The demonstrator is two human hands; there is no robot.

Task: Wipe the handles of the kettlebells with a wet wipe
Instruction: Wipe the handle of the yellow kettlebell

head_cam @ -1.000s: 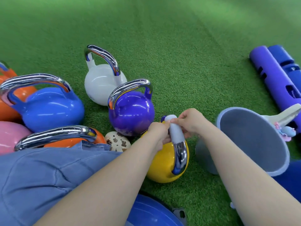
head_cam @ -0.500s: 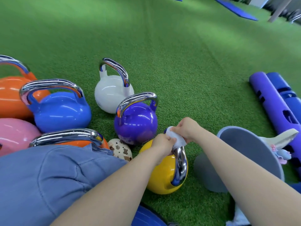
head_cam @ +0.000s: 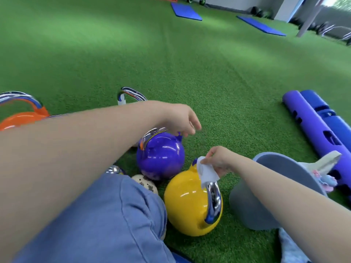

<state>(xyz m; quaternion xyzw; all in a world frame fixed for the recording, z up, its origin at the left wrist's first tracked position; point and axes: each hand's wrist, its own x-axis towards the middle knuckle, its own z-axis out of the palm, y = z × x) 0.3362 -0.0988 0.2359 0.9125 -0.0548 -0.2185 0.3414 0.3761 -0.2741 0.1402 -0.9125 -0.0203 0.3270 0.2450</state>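
A yellow kettlebell [head_cam: 187, 204] lies tilted on the green turf, its chrome handle [head_cam: 214, 200] turned to the right. My right hand [head_cam: 220, 161] pinches a white wet wipe [head_cam: 206, 172] against the top end of that handle. My left hand [head_cam: 180, 118] hovers with loose fingers above the chrome handle of the purple kettlebell [head_cam: 160, 155], holding nothing. Behind my left forearm show the handle of a white kettlebell [head_cam: 131, 93] and an orange kettlebell [head_cam: 20, 117].
A grey bucket [head_cam: 266, 194] lies on its side at the right, beside purple and blue foam tubes [head_cam: 315, 128]. My blue-clad knee [head_cam: 106, 215] fills the lower left, with a spotted ball [head_cam: 145, 184] against it. Blue mats [head_cam: 186, 9] lie far back.
My left hand let go of the wipe and rose over the purple kettlebell. The right hand kept the wipe on the yellow kettlebell's handle. The camera tilted up.
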